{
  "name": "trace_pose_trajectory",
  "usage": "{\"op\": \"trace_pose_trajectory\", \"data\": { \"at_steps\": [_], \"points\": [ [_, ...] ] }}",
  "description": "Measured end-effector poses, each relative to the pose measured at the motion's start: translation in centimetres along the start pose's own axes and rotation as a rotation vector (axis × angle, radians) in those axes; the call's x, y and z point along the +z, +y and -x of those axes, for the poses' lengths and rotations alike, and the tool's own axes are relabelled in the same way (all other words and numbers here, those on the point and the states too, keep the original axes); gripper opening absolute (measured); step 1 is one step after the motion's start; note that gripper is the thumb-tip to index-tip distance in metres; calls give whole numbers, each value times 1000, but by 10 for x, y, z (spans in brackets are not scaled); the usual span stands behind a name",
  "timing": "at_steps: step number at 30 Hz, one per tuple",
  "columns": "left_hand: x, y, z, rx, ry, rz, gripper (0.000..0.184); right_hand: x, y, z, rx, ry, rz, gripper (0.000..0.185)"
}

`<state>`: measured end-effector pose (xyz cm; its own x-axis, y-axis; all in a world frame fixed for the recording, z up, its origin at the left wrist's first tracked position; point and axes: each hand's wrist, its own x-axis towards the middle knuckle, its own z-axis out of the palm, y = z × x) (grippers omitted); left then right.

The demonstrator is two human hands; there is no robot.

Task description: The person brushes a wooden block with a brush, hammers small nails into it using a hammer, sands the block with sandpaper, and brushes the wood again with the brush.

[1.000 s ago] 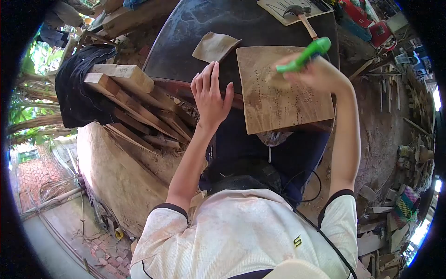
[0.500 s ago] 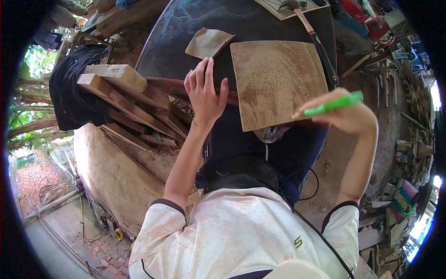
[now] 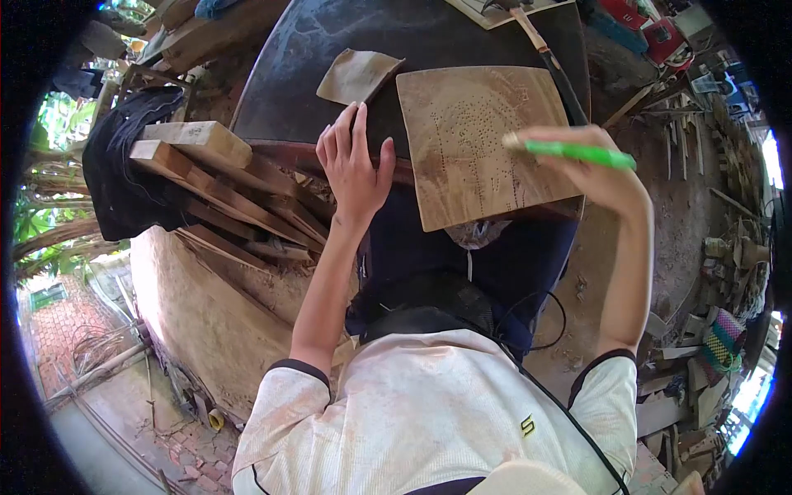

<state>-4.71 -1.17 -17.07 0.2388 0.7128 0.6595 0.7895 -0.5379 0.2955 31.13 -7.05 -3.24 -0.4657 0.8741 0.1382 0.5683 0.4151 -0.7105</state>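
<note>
A flat wooden board (image 3: 462, 190) with rows and clusters of small dark holes lies on the dark table, its near edge jutting over the table's front. In my right hand (image 3: 598, 169) is a green-handled brush (image 3: 577, 153); its pale tip is over the right half of the board, and whether it touches the wood I cannot tell. My left hand (image 3: 355, 173) rests at the table's front edge with fingers stretched out, left of the board and holding nothing. Just beyond those fingertips lies a curled tan sheet, perhaps sandpaper (image 3: 356, 76).
A hammer (image 3: 554, 62) lies along the board's right side on the dark table (image 3: 280, 91). Wooden beams (image 3: 198, 144) are stacked at the left, with a black cloth (image 3: 124, 173) draped over them. A black cable (image 3: 569, 412) runs down my shirt.
My right hand has swept the brush from the board's near right corner up and left toward its middle. My left hand stays in place; the whole view has shifted slightly.
</note>
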Motion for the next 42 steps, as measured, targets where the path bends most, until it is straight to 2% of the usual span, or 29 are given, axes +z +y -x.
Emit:
{"op": "trace_pose_trajectory", "data": {
  "at_steps": [1, 4, 7, 8, 11, 15, 18, 22, 25, 28, 31, 33, 36, 38, 41, 42],
  "points": [
    [1, 1, 1, -5, -2, 5, 64, -7, -7, 16, 20, -79, -83, 35],
    [1, -1, 1, -13, -3, 9, 63, -41, -21, 40, 259, -334, -296, 35],
    [2, -1, 1, -15, -7, 16, 61, -64, 1, 22, 621, -395, -192, 33],
    [-1, 1, 1, -18, -11, 19, 61, -68, 9, 15, 560, -402, -257, 31],
    [0, 4, 0, -15, -14, 6, 61, -79, 17, 9, 468, -275, -172, 34],
    [0, 5, 1, -21, -26, -22, 61, -77, 60, -28, 317, -18, -85, 32],
    [-1, 3, 1, -9, -29, -11, 62, -58, 93, -67, 3, 158, 104, 32],
    [0, 2, 0, 4, -13, -1, 61, -47, 85, -63, 100, 167, 222, 32],
    [-1, 5, 3, -11, -11, 7, 61, -56, 51, -21, 272, 21, 68, 30],
    [1, 4, 1, -21, -6, 7, 62, -85, 25, 10, 503, -270, -197, 28],
    [0, 5, 1, -27, -14, 14, 62, -87, 28, 2, 366, -244, -18, 26],
    [1, 3, 2, -18, -22, 5, 63, -79, 55, -29, 344, -166, -55, 28],
    [-1, 3, 2, -16, -28, 1, 63, -60, 101, -75, 181, 45, -47, 35],
    [0, 2, 2, -7, -21, -4, 64, -38, 123, -90, 119, 212, 193, 35],
    [1, 2, 0, -1, -17, -20, 65, -25, 80, -79, 117, 249, 269, 32],
    [1, 2, 2, -2, -21, -26, 66, -24, 75, -66, 37, 204, 240, 31]
  ]
}}
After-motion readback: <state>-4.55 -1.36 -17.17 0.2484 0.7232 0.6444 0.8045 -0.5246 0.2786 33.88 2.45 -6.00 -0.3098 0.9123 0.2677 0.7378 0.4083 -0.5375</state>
